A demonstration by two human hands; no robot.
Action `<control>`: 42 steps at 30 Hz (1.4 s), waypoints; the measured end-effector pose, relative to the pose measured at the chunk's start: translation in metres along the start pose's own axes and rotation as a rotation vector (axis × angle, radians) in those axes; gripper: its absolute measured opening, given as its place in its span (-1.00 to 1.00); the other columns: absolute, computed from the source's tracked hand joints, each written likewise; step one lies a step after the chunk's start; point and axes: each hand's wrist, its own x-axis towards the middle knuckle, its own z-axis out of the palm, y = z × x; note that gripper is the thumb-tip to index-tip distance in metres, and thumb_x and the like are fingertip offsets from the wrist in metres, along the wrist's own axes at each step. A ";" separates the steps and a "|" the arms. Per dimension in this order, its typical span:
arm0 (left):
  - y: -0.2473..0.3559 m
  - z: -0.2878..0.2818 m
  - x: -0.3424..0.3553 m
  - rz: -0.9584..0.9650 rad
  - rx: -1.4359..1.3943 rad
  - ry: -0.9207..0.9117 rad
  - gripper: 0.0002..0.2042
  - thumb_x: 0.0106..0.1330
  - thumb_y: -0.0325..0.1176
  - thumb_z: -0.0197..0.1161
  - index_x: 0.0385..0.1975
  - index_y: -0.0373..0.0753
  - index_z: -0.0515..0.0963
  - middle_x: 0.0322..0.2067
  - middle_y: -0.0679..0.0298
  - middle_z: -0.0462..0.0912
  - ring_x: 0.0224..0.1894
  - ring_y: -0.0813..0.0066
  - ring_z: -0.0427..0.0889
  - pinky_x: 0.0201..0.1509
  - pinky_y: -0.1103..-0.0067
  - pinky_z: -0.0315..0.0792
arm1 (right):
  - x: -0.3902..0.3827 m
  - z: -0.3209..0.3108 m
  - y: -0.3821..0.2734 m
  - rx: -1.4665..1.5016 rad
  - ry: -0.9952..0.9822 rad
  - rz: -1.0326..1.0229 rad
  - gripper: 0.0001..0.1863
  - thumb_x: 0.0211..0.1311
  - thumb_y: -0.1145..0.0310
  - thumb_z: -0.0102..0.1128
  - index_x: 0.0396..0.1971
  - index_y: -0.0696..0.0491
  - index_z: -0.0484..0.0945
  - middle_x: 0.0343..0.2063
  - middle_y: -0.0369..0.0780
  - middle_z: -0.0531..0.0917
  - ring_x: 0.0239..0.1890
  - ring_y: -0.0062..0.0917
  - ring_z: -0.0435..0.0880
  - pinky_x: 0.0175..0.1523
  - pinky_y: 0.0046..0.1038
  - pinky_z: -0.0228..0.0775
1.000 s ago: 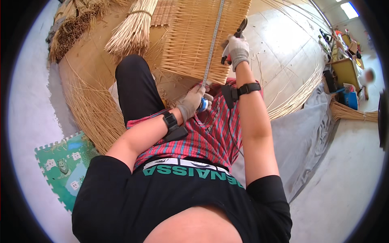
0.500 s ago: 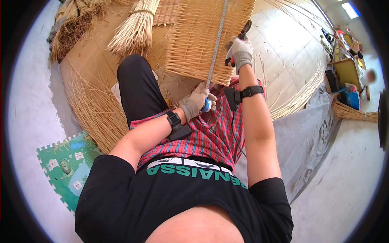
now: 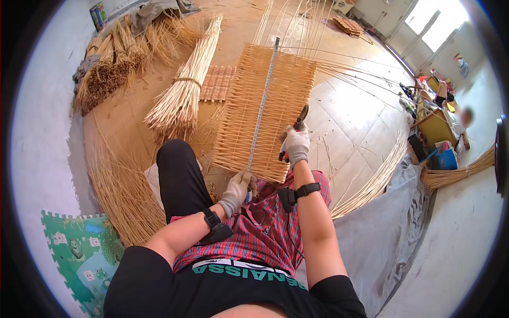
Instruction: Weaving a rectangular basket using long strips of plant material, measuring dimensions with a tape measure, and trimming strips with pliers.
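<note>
My view lifts to take in the panel's (image 3: 283, 103) far edge, so the tape's (image 3: 260, 114) whole run up the weave shows. My left hand (image 3: 237, 192) closes round the case (image 3: 248, 196) at the near edge, panel ahead; my right hand (image 3: 297, 142), wrapped about pruners (image 3: 302, 115), is at the right edge.

Just right of the tied bundle of pale reeds (image 3: 185, 87), a small reddish woven mat (image 3: 216, 84). Left of the bundle, a heap of darker-ended bundles (image 3: 110, 74). Nearer than the bundle and to its left, long loose reeds (image 3: 121, 191), then a green foam mat (image 3: 79, 252). Well right of the bundle, a blue container (image 3: 444, 160) and grey sheet (image 3: 371, 233); beyond the bundle, rightward, stacked woven pieces (image 3: 349, 26).
</note>
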 end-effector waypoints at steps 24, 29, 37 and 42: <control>-0.003 -0.013 0.010 -0.252 -0.088 -0.074 -0.73 0.63 -0.15 -0.09 -0.02 -0.21 0.43 -0.49 0.17 0.63 -0.61 0.31 0.62 -0.63 0.43 0.50 | 0.020 -0.001 0.010 -0.403 0.067 -0.043 -0.65 0.22 0.31 0.13 -0.03 0.11 0.56 -0.47 -0.06 0.75 -0.48 -0.28 0.77 -0.29 -0.27 0.61; 0.006 -0.014 0.010 -0.269 -0.126 -0.045 -0.74 0.62 -0.19 -0.07 0.10 -0.19 0.35 -0.39 0.12 0.63 -0.54 0.29 0.65 -0.66 0.44 0.48 | 0.012 0.001 0.000 -0.191 0.033 -0.040 -0.66 0.24 0.41 0.16 0.00 0.15 0.47 -0.51 -0.16 0.73 -0.55 -0.42 0.75 -0.39 -0.39 0.60; 0.006 -0.016 0.008 -0.273 -0.127 -0.076 -0.80 0.62 -0.16 -0.06 0.08 -0.06 0.35 -0.37 0.12 0.63 -0.54 0.27 0.65 -0.71 0.49 0.41 | 0.011 0.002 0.001 -0.123 0.030 -0.043 -0.68 0.24 0.41 0.16 -0.01 0.15 0.48 -0.50 -0.15 0.74 -0.54 -0.41 0.75 -0.39 -0.38 0.60; -0.013 -0.020 0.014 -0.174 -0.081 -0.092 -0.75 0.62 -0.19 -0.07 0.00 -0.23 0.40 -0.40 0.12 0.65 -0.51 0.29 0.65 -0.56 0.44 0.52 | 0.009 -0.003 0.006 -0.259 0.028 -0.072 -0.69 0.26 0.39 0.17 -0.02 0.14 0.50 -0.48 -0.15 0.73 -0.55 -0.41 0.73 -0.41 -0.38 0.57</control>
